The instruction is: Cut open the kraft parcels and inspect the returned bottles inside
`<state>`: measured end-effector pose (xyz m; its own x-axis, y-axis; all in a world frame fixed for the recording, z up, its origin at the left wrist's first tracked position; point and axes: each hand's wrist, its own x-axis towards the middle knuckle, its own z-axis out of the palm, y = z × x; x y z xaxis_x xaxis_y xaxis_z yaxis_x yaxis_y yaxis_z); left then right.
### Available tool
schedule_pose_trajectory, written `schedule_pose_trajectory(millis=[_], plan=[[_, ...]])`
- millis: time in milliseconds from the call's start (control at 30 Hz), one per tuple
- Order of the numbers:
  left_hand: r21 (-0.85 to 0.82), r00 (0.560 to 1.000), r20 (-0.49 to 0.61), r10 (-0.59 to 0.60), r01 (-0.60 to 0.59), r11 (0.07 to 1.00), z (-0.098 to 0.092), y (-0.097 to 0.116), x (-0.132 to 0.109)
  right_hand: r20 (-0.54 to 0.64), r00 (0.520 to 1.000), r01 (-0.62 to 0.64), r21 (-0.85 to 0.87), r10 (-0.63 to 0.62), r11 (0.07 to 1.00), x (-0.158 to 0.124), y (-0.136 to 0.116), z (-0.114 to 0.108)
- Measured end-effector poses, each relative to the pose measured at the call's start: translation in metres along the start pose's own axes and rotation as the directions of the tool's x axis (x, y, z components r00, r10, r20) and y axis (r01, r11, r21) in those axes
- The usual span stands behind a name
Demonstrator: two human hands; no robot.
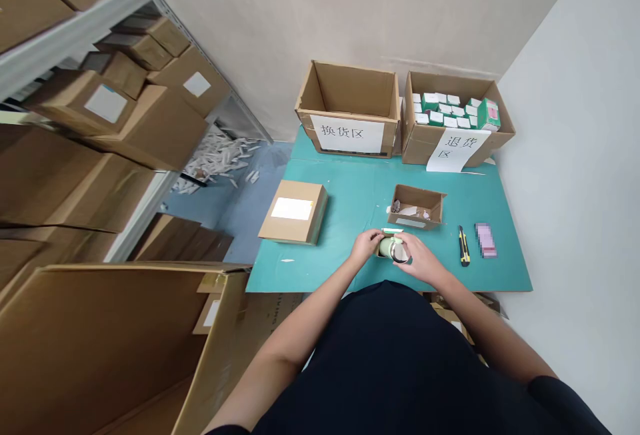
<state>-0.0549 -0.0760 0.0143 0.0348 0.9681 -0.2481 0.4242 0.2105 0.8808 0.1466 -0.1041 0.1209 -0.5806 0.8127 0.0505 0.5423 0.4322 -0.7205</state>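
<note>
Our left hand [364, 245] and right hand [417, 257] are both closed around a pale green cylinder [389, 247], one on each side, with the fingers wrapped over it; a dark, round rim shows at its right end, though what the cylinder is cannot be told from here. We hold it low over the near edge of a teal table mat [345, 198], with a bit of brown cardboard [381, 253] just beneath it and a thin white-and-green strip [393, 229] just beyond it. Right past the strip sits a small open cardboard box [416, 207] with small items inside. To the right of our hands lie a yellow-and-black utility knife [464, 245] and, just beside it, a pink packet [485, 240] too blurred to read. To the left is a flat cardboard parcel [294, 212] with a white label. Along the far edge stand two open cartons: an empty one [347, 91] with a paper sign [347, 133] and another [453, 135] packed with small green-and-white boxes, also with a paper sign [457, 149]. Loaded shelves [110, 101] rise on the left, white scraps [215, 161] lie on the floor beyond them, and a big open carton [100, 335] stands at the lower left, beside our left arm [295, 335].
</note>
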Motion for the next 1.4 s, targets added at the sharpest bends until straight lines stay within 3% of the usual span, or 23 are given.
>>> schedule_pose_trajectory(millis=[100,300,600,767,933,1100,1167,1233,1333,1400], plan=[[-0.024,1.000,-0.008,-0.012,0.011,1.000,0.000,-0.001,0.001,0.087,0.993,0.091,-0.138,-0.079,0.986,0.007,0.002,0.000],[-0.085,0.999,0.000,-0.034,0.034,0.996,0.001,-0.001,0.002,0.222,0.968,0.185,-0.305,-0.119,0.934,0.023,0.018,0.007],[-0.099,0.999,0.011,-0.039,0.040,0.994,0.001,-0.008,0.003,0.351,0.931,0.258,-0.433,-0.102,0.864,0.032,0.040,0.034],[-0.108,0.999,0.004,-0.038,0.038,0.993,0.002,-0.010,0.005,0.370,0.925,0.255,-0.453,-0.080,0.854,0.027,0.046,0.040],[-0.087,1.000,0.009,-0.026,0.027,0.996,0.000,-0.006,0.006,0.287,0.953,0.218,-0.414,-0.101,0.884,0.014,0.052,0.047],[-0.230,0.992,0.084,-0.092,0.110,0.967,-0.002,-0.002,-0.002,0.077,0.990,0.135,-0.250,-0.120,0.959,0.002,0.054,0.057],[-0.325,0.984,0.134,-0.115,0.153,0.933,-0.001,-0.002,-0.007,-0.050,0.997,0.045,-0.105,-0.050,0.993,-0.002,0.056,0.066],[-0.372,0.981,0.154,-0.116,0.167,0.913,0.000,-0.003,-0.012,-0.178,0.978,-0.088,0.107,0.106,0.990,-0.005,0.059,0.076],[-0.303,0.989,0.135,-0.064,0.103,0.947,0.002,-0.006,-0.018,-0.262,0.888,-0.224,0.472,0.379,0.853,-0.005,0.064,0.088],[-0.195,0.995,0.101,0.019,0.001,0.981,0.002,-0.008,-0.021,-0.241,0.854,-0.233,0.617,0.462,0.752,-0.004,0.066,0.090]])
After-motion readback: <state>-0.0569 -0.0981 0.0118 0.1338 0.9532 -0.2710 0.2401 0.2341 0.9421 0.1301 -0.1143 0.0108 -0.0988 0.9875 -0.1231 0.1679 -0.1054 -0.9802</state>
